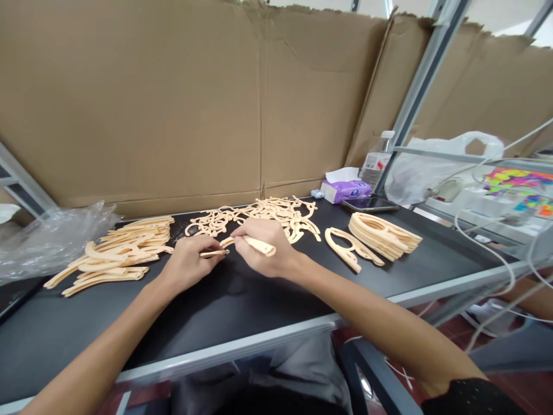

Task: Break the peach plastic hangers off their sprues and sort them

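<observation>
My left hand [192, 260] is closed on a slim cream piece [212, 253] near the middle of the black table. Close on its right, my right hand [264, 248] wraps round a thicker cream piece [261, 246], whose end sticks out toward the right. A thin curved tip [227, 242] shows between the two hands; which piece it belongs to is unclear. Behind the hands lies a loose spread of small curved cream pieces [283, 213]. Long cream pieces [125, 248] are heaped at the left.
To the right are a stack of cream hanger-shaped pieces [380, 233] and a single one [352, 248]. Behind them stand a purple tissue pack [345, 190], a phone [370, 204] and a bottle [375, 164]. Clear plastic [56, 239] lies far left; cardboard [173, 104] rises behind.
</observation>
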Available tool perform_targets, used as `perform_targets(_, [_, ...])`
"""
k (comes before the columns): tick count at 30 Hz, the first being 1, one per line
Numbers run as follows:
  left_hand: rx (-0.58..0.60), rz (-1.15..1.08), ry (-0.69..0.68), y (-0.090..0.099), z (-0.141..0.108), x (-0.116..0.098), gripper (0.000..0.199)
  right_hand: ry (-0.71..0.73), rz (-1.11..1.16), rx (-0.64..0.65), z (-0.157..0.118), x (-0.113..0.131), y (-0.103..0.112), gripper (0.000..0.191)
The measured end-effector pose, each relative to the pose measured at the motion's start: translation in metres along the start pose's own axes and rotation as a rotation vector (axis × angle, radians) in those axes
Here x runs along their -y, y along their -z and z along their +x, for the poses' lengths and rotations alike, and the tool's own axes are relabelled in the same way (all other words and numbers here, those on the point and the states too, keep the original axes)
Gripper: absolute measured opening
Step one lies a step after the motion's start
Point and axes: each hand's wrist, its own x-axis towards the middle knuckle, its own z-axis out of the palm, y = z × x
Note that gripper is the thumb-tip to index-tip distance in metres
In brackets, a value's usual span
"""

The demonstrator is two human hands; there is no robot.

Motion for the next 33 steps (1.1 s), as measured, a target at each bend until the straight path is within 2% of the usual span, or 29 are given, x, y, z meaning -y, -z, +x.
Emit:
perform_targets(3, [-0.013,0.016,0.028,0.0,0.0,-0.002,0.018,0.036,-0.057,0.039,-0.002,0.01,0.001,0.019])
perform_targets(6, [-0.033,0.02,0.036,0.0,0.0,-0.002,0.018,-0.002,0.0,-0.033,0.0,0.014,0.004,0.018])
perform_targets(10, [-0.018,-0.012,0.022,-0.001,0.001,0.0,0.015,-0.211,0.186,-0.171,0.005,0.007,0.007,0.021])
perform_targets(13, [-0.013,-0.012,0.018,-0.002,0.001,0.003,0.016,-0.401,0.307,-0.155,0.009,-0.001,0.005,0.023])
perform_targets(16, [-0.024,-0.003,0.015,-0.004,0.001,0.005,0.016,-0.472,0.373,-0.111,0.009,-0.004,0.0,0.024])
perform_targets(22, [-0.041,-0.025,0.013,-0.005,-0.001,0.004,0.015,-0.433,0.337,-0.056,0.006,-0.002,-0.007,0.022])
perform_targets(33, [0.015,-0.051,0.023,-0.002,-0.002,-0.001,0.015,-0.354,0.215,0.034,-0.001,-0.001,-0.009,0.02])
